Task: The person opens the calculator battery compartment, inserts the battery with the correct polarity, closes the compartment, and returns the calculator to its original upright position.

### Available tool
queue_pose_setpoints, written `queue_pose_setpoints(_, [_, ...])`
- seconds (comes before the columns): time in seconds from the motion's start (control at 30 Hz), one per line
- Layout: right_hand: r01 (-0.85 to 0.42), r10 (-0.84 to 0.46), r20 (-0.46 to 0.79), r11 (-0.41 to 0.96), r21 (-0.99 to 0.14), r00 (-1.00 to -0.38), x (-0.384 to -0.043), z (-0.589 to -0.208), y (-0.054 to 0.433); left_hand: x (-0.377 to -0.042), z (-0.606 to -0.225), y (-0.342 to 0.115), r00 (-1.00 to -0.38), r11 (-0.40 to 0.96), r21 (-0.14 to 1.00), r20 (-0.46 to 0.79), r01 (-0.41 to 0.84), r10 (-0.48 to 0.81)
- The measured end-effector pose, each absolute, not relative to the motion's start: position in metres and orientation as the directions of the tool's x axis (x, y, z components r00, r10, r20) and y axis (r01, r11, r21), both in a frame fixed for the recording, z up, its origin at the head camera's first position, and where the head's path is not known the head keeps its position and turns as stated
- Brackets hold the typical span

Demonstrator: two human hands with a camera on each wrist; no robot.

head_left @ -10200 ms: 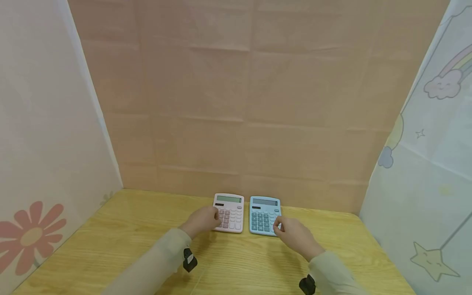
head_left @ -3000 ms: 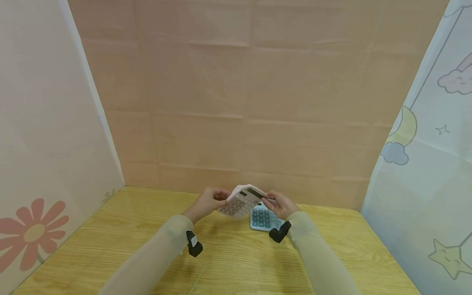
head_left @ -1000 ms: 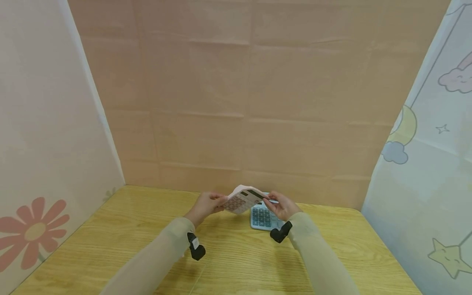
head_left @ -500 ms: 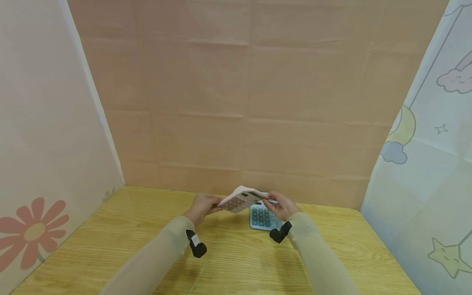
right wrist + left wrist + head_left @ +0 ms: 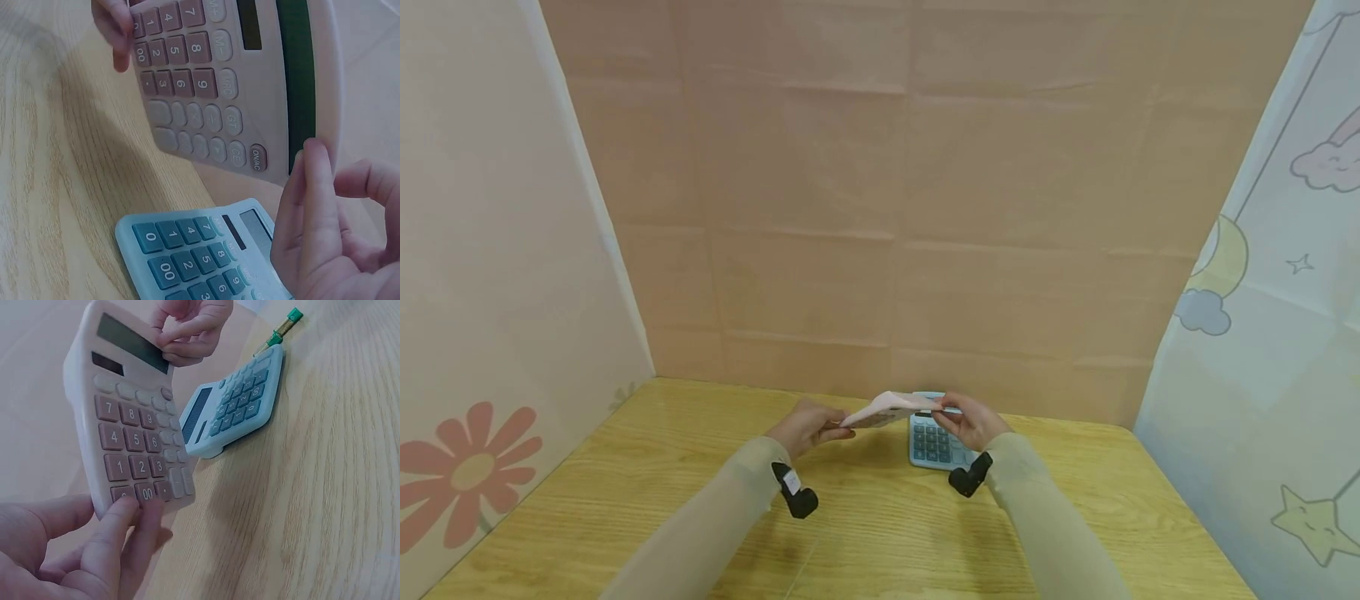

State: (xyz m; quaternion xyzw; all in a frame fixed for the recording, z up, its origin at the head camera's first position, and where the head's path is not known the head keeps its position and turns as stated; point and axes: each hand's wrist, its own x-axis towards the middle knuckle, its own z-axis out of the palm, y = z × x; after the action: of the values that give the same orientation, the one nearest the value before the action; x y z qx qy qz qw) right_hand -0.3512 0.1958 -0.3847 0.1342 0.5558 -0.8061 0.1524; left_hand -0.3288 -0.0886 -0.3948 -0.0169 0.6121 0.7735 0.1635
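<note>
A pink calculator is held above the table between both hands, nearly edge-on in the head view. My left hand pinches its lower end; in the left wrist view the fingertips lie over the bottom row of keys. The upper end, beside the display, is pinched by my right hand, whose fingers touch the display's corner. Below and partly behind the right hand lies a blue calculator on the table, keys up.
The wooden table reaches back to a brown paper-like backdrop. Patterned white sheets stand at the left and right. In the left wrist view, a thin green-and-gold object lies beyond the blue calculator.
Earlier both calculators lay side by side on the table. The pink one was then lifted in both hands, and over the last second its key face has tipped downward, nearly flat.
</note>
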Motion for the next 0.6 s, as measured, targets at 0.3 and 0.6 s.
queue_pose_setpoints(0.3, [0.398,-0.163,-0.365,-0.275,-0.875,-0.916,-0.348,-0.385,0.204,-0.329,-0.396,-0.086,-0.935,-0.172,0.933,-0.278,-0.317,0.220])
queue_pose_setpoints(0.6, [0.376,-0.198,-0.337,-0.213,-0.902,-0.920,-0.345,-0.386,0.211,-0.335,-0.399,-0.081,-0.925,-0.035,0.941,-0.323,-0.336,0.200])
